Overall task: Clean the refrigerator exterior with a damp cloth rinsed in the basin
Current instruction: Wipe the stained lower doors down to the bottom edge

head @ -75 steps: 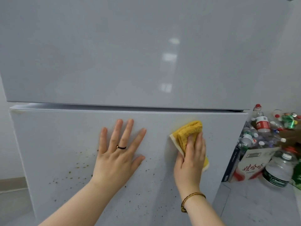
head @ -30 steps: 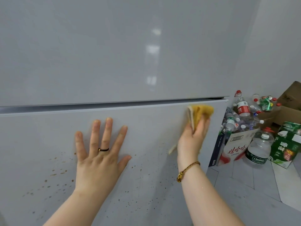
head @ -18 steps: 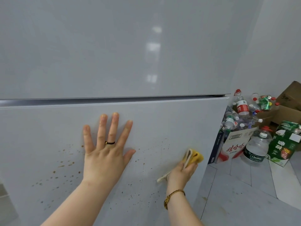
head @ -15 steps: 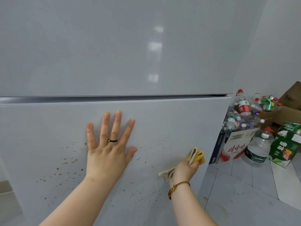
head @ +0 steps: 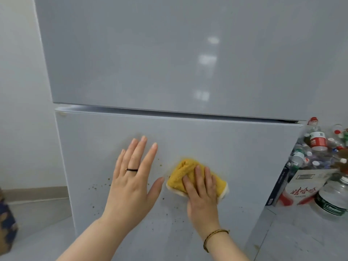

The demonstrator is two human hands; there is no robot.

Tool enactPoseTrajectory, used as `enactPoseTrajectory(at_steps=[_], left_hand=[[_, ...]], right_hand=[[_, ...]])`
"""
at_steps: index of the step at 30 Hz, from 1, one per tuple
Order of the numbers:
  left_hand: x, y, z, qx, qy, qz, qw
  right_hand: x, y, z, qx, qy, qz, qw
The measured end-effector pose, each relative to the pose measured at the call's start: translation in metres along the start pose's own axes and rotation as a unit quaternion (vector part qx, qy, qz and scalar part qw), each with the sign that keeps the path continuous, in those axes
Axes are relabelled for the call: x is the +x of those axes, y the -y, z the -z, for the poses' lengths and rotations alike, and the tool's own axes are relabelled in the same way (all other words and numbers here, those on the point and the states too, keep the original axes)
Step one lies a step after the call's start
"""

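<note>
The left hand (head: 133,178) lies flat on the fridge (head: 235,157) lower door, fingers straight and spread. At its 3 o'clock, the right hand (head: 203,197) presses the yellow cloth (head: 185,175) to the door, fingers straight, not curled. Brown specks (head: 95,187) sit at the left hand's 9 o'clock.

Left hand (head: 131,183) lies flat with spread fingers; right hand (head: 202,196) flat beside it.

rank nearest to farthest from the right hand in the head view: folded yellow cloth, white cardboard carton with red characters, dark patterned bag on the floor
1. Folded yellow cloth: under the right hand, pressed on the lower fridge door.
2. White cardboard carton with red characters: low, just right of that door.
3. Dark patterned bag: low at the far left edge.
</note>
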State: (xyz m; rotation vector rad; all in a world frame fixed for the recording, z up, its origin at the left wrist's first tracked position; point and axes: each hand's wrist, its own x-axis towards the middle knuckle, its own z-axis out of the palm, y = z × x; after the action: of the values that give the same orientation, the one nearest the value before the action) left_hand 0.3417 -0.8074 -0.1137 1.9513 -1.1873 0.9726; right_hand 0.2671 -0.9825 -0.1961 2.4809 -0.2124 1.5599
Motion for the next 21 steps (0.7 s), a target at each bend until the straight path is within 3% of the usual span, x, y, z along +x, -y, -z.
enactPoseTrajectory(at_steps=[3,6,8,10,12,14,16,21], left_hand=[[-0.017,0.019,0.015,-0.015,-0.035,0.072,0.997],[-0.033,0.034,0.025,-0.055,-0.077,0.188,0.978],[-0.042,0.041,0.028,-0.096,-0.086,0.281,0.951],[-0.051,0.048,0.026,-0.123,-0.075,0.338,0.93],[-0.055,0.051,0.023,-0.152,-0.061,0.361,0.918],[-0.058,0.054,0.022,-0.176,-0.066,0.364,0.912],[-0.058,0.055,0.025,-0.204,-0.082,0.361,0.906],[-0.061,0.062,0.03,-0.307,-0.082,0.384,0.867]], right_hand=[[-0.011,-0.008,0.004,-0.063,0.048,0.098,0.992],[0.018,-0.022,0.019,-0.062,0.027,0.149,0.987],[0.051,-0.026,0.029,-0.049,-0.012,0.139,0.989],[0.083,-0.02,0.033,-0.015,-0.046,0.073,0.996],[0.099,-0.002,0.026,0.024,-0.082,-0.016,0.996],[0.093,0.022,0.011,0.031,-0.113,-0.051,0.992],[0.07,0.035,-0.008,0.017,-0.116,-0.008,0.993],[-0.005,0.035,-0.031,-0.04,-0.034,0.158,0.986]])
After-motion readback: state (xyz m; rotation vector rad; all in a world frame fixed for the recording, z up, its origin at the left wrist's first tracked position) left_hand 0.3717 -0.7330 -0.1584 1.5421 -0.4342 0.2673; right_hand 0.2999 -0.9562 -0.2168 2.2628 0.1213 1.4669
